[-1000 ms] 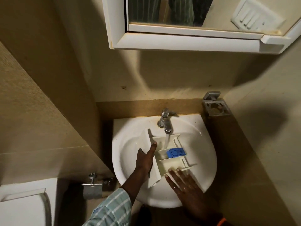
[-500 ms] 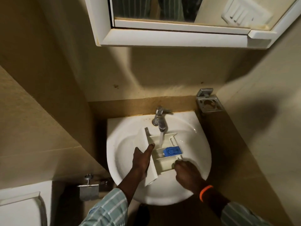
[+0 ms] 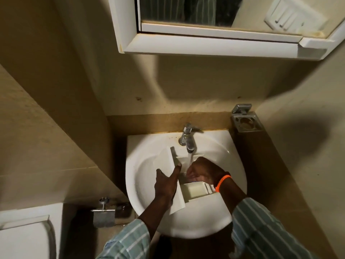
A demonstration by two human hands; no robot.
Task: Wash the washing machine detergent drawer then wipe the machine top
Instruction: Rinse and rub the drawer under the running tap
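The white detergent drawer (image 3: 194,191) lies in the white washbasin (image 3: 233,165) under the running tap (image 3: 187,139). My left hand (image 3: 167,182) grips the drawer's front panel, thumb along its inner edge. My right hand (image 3: 204,171), an orange band at its wrist, reaches into the drawer's middle compartments under the water stream with fingers curled. It hides the blue insert. Whether it holds anything I cannot tell.
A white mirror cabinet (image 3: 214,45) hangs above the basin. A metal holder (image 3: 245,121) is fixed at the wall to the right of the tap. A toilet-roll holder (image 3: 103,215) and a white toilet cistern (image 3: 24,236) are at lower left.
My right hand has moved from the drawer's near end up into its middle compartments under the water, covering the blue insert. My left hand keeps its hold on the front panel.
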